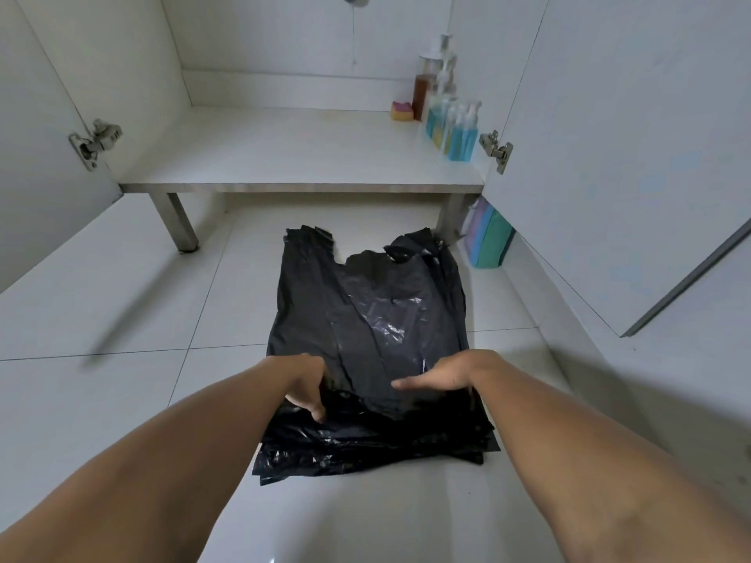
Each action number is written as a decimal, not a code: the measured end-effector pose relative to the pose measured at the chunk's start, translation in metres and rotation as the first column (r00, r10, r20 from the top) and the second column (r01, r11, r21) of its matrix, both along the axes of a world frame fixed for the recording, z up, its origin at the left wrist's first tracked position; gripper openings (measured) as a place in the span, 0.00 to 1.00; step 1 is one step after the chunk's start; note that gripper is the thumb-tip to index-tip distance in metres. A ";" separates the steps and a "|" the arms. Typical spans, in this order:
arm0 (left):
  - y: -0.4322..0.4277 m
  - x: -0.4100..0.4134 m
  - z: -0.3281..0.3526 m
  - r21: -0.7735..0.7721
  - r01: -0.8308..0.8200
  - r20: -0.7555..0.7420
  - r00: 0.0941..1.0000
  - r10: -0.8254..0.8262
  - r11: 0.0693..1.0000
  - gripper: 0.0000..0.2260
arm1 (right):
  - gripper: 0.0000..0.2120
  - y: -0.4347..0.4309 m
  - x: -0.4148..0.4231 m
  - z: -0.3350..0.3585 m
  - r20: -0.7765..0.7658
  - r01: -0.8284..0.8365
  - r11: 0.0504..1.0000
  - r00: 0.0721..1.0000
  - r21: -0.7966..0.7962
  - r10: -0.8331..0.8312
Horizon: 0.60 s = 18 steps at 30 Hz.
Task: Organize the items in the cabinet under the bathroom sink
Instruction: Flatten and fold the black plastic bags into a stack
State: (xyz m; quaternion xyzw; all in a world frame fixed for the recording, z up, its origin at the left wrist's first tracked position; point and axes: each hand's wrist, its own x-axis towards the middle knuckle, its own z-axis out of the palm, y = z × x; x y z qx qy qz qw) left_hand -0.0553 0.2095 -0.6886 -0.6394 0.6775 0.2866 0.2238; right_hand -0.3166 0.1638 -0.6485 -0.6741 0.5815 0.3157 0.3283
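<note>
A stack of black plastic bags (365,319) lies flat on the white floor tiles in front of the open cabinet. My left hand (307,390) grips the near left part of the top bag, fingers curled into the plastic. My right hand (441,373) lies on the bag's near right part; its fingers point left and a fold of plastic covers some of them. The bag's handles point toward the cabinet.
The cabinet shelf (284,156) carries pump bottles (455,128), an amber bottle (422,93) and a sponge (402,110) along its right side. A pastel pack (489,237) stands on the floor under the right door (630,156). The left door (40,136) is open too.
</note>
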 end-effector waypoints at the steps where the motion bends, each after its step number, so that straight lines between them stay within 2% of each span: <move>1: 0.001 -0.001 0.002 0.024 -0.030 -0.025 0.999 0.030 0.999 0.29 | 0.47 0.001 0.001 0.001 -0.006 0.011 1.000 1.000 0.024 -0.011; 3: 0.004 -0.004 0.006 0.073 -0.105 -0.093 0.989 0.111 0.992 0.35 | 0.32 0.000 0.004 -0.005 -0.003 0.029 1.000 1.000 0.001 -0.029; 4: 0.004 -0.006 0.007 0.092 -0.152 -0.128 0.978 0.163 0.984 0.37 | 0.30 0.000 0.004 -0.009 -0.009 0.007 0.998 1.000 -0.060 -0.007; 6: 0.002 -0.007 0.007 0.130 -0.241 -0.171 0.950 0.261 0.962 0.39 | 0.29 -0.002 0.005 -0.017 -0.051 -0.105 0.952 0.994 -0.286 0.095; 8: 0.000 -0.006 0.007 0.120 -0.233 -0.151 0.957 0.250 0.965 0.33 | 0.29 -0.002 0.005 -0.023 -0.039 -0.182 0.879 0.982 -0.441 0.184; 9: -0.001 -0.004 0.007 0.074 -0.191 -0.120 0.973 0.199 0.979 0.29 | 0.30 -0.002 0.005 -0.026 -0.002 -0.186 0.878 0.978 -0.441 0.206; 10: 0.001 -0.003 0.006 0.039 -0.143 -0.093 0.985 0.147 0.989 0.30 | 0.33 -0.001 0.006 -0.031 0.033 -0.180 0.898 0.977 -0.402 0.211; 13: 0.007 -0.002 -0.003 0.020 -0.085 -0.070 0.994 0.086 0.996 0.45 | 0.44 0.000 0.004 -0.048 0.012 -0.212 0.915 0.973 -0.343 0.230; 15: 0.009 -0.002 -0.010 -0.005 -0.048 -0.058 0.997 0.047 0.999 0.53 | 0.45 -0.002 0.000 -0.059 -0.019 -0.220 0.907 0.973 -0.359 0.229; 18: 0.007 0.000 -0.014 -0.042 -0.006 -0.041 0.999 0.004 0.999 0.55 | 0.40 -0.006 -0.005 -0.061 -0.028 -0.207 0.878 0.976 -0.432 0.216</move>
